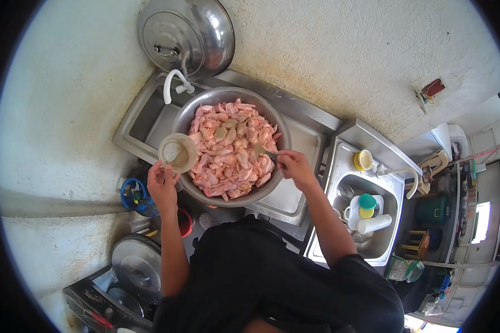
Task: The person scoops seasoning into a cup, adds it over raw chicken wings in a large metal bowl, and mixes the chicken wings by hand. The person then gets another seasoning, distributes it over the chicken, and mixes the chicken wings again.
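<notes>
A wide metal basin (pixel 281 125) full of raw chicken pieces (pixel 228 158) sits on the steel sink unit. Patches of brownish-grey powder lie on the chicken near its upper middle. My left hand (pixel 163 180) holds a round translucent tub (pixel 178 152) at the basin's left rim, with some powder inside. My right hand (pixel 295 168) grips a spoon (pixel 265 150) by its handle at the right rim. The spoon's bowl, with powder on it, is over the chicken.
A large metal lid (pixel 205 36) leans on the wall behind a white tap (pixel 171 86). On the right, a sink (pixel 391 222) holds dishes and a white cylinder. Pot lids (pixel 136 263) stand at lower left, near a red bucket (pixel 186 222).
</notes>
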`<action>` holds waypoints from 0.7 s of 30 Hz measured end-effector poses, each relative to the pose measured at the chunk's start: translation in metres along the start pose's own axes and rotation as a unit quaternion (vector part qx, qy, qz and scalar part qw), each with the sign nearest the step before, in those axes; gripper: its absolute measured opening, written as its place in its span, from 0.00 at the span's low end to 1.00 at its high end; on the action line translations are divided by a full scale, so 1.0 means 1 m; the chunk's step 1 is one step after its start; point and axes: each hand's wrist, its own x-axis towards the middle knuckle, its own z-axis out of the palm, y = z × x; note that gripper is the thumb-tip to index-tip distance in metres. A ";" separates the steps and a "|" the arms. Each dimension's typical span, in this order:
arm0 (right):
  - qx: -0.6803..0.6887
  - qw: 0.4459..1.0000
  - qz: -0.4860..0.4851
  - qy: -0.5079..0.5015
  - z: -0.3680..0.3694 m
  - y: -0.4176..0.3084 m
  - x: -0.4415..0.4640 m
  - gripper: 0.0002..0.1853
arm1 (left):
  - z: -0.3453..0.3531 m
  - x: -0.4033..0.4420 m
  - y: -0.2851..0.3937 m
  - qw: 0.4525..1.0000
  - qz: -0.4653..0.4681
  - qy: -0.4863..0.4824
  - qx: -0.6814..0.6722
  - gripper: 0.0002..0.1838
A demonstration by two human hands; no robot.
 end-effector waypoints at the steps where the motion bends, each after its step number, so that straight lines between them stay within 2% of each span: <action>1: 0.005 1.000 0.007 -0.005 0.005 -0.001 -0.006 0.07 | -0.001 0.001 -0.004 1.000 0.003 -0.003 0.000 0.15; 8: 0.031 0.998 -0.012 -0.055 0.047 0.002 0.030 0.07 | 0.001 -0.004 0.001 1.000 -0.007 0.004 -0.021 0.16; 11: -0.014 0.994 -0.055 -0.090 0.065 -0.003 0.044 0.07 | -0.001 -0.007 0.004 1.000 -0.011 0.012 -0.026 0.16; 12: -0.010 0.998 -0.045 -0.044 0.067 -0.011 0.046 0.08 | -0.003 -0.008 0.003 0.999 -0.006 0.013 -0.030 0.16; 16: -0.085 0.989 -0.056 -0.106 0.074 -0.012 0.030 0.08 | -0.013 -0.011 0.003 0.999 0.002 0.026 -0.039 0.15; 21: -0.103 0.988 -0.013 -0.115 0.056 0.005 0.014 0.08 | -0.026 -0.016 0.009 0.998 -0.002 0.050 -0.042 0.15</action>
